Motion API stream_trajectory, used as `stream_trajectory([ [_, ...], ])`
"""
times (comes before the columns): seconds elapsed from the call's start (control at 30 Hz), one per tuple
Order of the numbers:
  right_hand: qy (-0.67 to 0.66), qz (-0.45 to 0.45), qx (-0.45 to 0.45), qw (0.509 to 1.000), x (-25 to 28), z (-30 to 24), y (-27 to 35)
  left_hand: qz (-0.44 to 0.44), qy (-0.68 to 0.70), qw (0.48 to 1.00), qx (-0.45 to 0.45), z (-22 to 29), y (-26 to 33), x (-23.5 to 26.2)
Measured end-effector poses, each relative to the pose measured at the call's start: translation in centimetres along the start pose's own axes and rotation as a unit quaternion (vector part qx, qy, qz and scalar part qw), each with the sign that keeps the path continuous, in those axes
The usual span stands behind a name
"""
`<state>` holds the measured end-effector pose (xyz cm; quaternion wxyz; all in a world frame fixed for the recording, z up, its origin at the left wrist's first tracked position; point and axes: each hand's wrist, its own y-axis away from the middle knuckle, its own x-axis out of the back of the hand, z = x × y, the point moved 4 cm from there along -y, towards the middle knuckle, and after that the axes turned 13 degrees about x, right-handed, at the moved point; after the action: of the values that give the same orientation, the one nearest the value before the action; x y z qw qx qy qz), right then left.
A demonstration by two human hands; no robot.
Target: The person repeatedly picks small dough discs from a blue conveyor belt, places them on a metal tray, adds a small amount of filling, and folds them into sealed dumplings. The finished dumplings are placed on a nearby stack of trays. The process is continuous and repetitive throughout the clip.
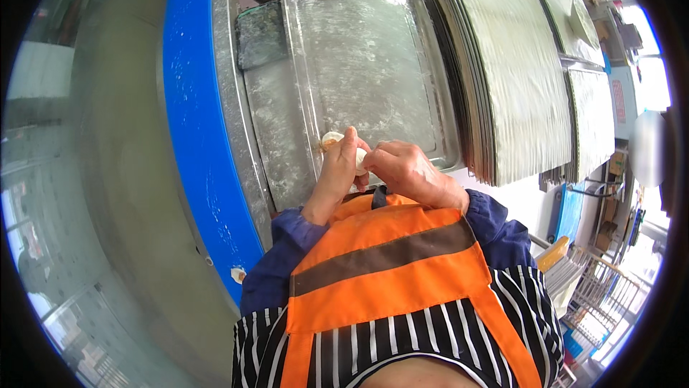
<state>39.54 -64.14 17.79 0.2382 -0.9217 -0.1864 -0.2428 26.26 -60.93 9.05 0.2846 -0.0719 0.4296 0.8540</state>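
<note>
Over the near edge of a floured metal tray (pixel 366 51), the left hand (pixel 336 173) and right hand (pixel 405 169) meet around a small white dumpling (pixel 357 158). Fingers of both hands pinch its dough edge together. The tray holds no finished pieces, so the work looks barely begun. A stack of floured trays (pixel 502 72) waits at the right on the steel counter (pixel 276 144).

Two bare hands, left hand (pixel 337 167) and right hand (pixel 405 169), pinch a pale dough dumpling (pixel 357 158) together above a floured metal tray (pixel 373 58), beside stacked trays (pixel 502 72)
</note>
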Motion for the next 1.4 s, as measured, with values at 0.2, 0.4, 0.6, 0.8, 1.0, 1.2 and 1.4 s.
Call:
stream_trajectory([
  [0.2,0.090,0.122,-0.103,0.983,1.8,0.1,3.1,-0.042,0.156,0.986,0.047,-0.3,-1.8,-2.5],
  [0.4,0.160,0.199,-0.088,0.963,2.0,1.3,5.3,-0.075,0.173,0.975,0.114,-0.4,-3.7,-6.7],
  [0.6,0.192,0.225,-0.136,0.946,2.2,2.5,8.7,-0.125,0.117,0.981,0.094,-0.9,-5.2,-8.1],
  [0.8,0.327,0.456,-0.265,0.784,10.4,3.2,20.2,-0.063,0.065,0.990,0.110,-0.3,-5.0,-7.1],
  [1.0,0.463,0.472,-0.418,0.623,19.2,3.1,36.0,-0.030,0.038,0.993,0.112,-1.6,-5.4,-3.0],
  [1.2,0.500,0.471,-0.484,0.542,28.4,6.9,44.9,0.059,0.026,0.991,0.120,-1.8,-4.8,-1.9],
  [1.4,0.461,0.406,-0.600,0.513,30.3,10.3,48.1,0.119,0.017,0.985,0.124,-2.7,-4.0,0.0],
])
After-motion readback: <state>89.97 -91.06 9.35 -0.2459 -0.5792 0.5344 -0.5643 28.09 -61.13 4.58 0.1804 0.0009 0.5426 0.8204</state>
